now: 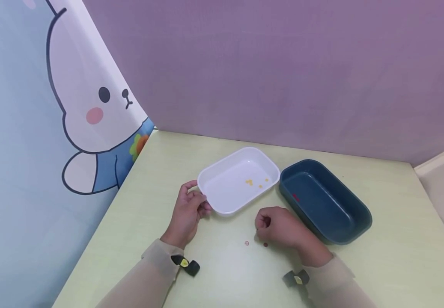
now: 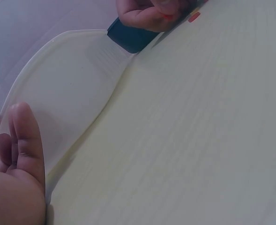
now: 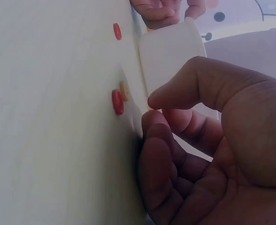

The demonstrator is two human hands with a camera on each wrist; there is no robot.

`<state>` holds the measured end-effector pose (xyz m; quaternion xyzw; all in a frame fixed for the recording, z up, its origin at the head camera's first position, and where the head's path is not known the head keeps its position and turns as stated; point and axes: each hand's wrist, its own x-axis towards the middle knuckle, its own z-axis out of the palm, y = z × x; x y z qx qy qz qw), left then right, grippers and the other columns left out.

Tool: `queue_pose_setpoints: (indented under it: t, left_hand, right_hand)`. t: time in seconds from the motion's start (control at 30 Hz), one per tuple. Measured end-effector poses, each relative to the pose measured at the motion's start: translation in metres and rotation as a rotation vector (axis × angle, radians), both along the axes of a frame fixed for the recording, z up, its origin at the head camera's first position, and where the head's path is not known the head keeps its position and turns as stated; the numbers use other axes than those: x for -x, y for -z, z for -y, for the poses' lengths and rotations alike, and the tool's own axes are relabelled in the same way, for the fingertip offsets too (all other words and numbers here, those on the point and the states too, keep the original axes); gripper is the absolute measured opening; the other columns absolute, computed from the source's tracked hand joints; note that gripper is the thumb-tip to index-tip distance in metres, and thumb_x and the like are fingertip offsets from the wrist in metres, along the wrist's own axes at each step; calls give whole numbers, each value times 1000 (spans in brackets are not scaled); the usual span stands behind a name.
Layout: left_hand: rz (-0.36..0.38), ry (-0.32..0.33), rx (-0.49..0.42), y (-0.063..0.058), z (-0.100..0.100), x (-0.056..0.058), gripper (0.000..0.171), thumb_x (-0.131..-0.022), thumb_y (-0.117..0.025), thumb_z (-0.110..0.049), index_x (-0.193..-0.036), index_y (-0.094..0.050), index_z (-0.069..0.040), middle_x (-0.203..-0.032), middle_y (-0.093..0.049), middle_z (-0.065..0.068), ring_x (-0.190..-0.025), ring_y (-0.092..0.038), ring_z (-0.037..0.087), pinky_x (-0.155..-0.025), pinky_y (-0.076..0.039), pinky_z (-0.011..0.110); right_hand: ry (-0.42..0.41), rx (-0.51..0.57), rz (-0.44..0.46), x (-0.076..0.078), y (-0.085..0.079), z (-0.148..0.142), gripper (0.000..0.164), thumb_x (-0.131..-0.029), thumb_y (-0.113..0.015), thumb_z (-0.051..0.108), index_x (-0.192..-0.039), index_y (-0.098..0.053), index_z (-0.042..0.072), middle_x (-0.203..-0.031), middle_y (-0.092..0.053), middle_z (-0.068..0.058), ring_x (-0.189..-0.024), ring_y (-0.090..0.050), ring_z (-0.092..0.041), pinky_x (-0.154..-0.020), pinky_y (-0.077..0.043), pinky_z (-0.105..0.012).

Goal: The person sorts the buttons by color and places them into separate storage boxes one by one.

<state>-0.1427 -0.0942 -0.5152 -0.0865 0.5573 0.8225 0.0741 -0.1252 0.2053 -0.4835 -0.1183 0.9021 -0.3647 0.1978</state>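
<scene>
A white tray (image 1: 222, 179) holds several small yellow pieces (image 1: 249, 182). My left hand (image 1: 189, 209) holds its near left corner, fingers against the outer wall (image 2: 67, 93). To the right stands a dark blue tray (image 1: 326, 205) with small red pieces (image 1: 296, 197) inside. In front of the trays, low over the table, my right hand (image 1: 279, 226) has thumb and index finger together. A bit of red shows at those fingertips in both wrist views, like a small red button mostly hidden by them. Near this hand lie a red button (image 3: 117, 102) and a yellowish one (image 3: 124, 91).
Another red button (image 3: 117, 31) lies farther off on the pale table (image 1: 222, 273). The two trays stand close together near the table's back edge. Behind rises a purple wall (image 1: 264, 77); at left hangs a blue sheet with a cartoon animal (image 1: 87, 85).
</scene>
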Motion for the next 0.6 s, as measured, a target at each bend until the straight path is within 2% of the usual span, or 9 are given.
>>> queue_pose_setpoints:
  t: [0.37, 0.6]
  left_hand:
    - [-4, 8, 2, -1, 0, 1, 52, -110, -57, -2, -156, -39, -18, -112, -60, 15, -82, -67, 17, -71, -62, 24]
    - [3, 0, 7, -2, -2, -1, 53, -109, -58, -2, -157, -40, -17, -112, -61, 16, -82, -67, 17, -70, -62, 24]
  right_hand:
    - [20, 80, 23, 3, -3, -3, 16, -88, -71, 1, -82, -66, 15, -76, -66, 1, -62, -70, -18, -59, -49, -26]
    - [4, 85, -2, 4, 0, -6, 16, -88, -72, 2, -84, -68, 16, -76, -65, 3, -70, -66, -17, -62, -49, -25]
